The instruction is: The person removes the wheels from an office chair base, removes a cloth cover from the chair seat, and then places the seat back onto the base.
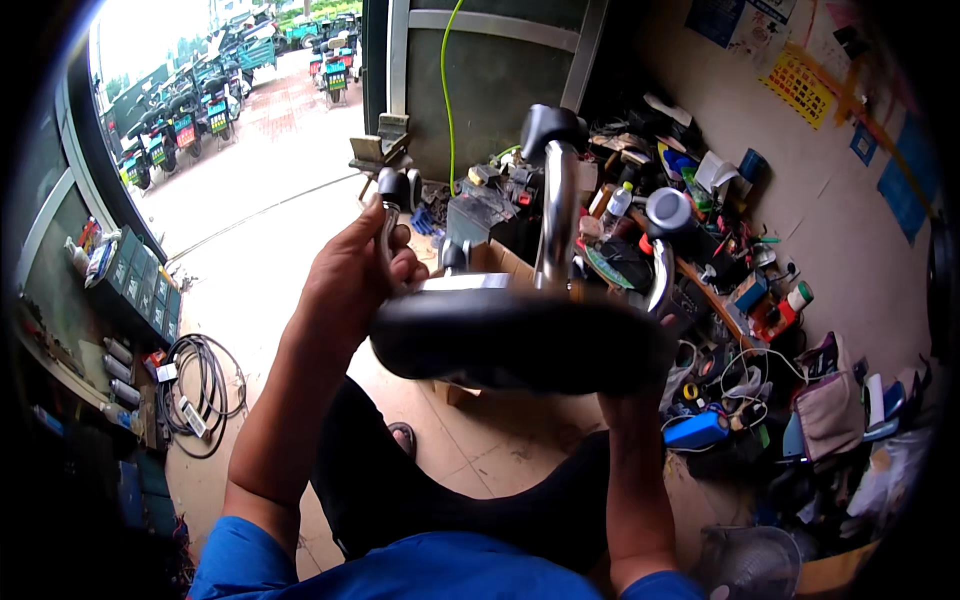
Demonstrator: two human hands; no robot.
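While steadying the padded stool [520,345] from both sides, apparently for balance, held one left leg [386,232] in the closed left hand [362,252], but couldn't tell the mostly hidden right hand [630,408]'s grip.

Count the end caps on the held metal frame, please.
4 visible: left cap above the left hand; back cap right of that hand; middle cap, highest in the picture; right cap, showing its grey face. Others may be hidden.
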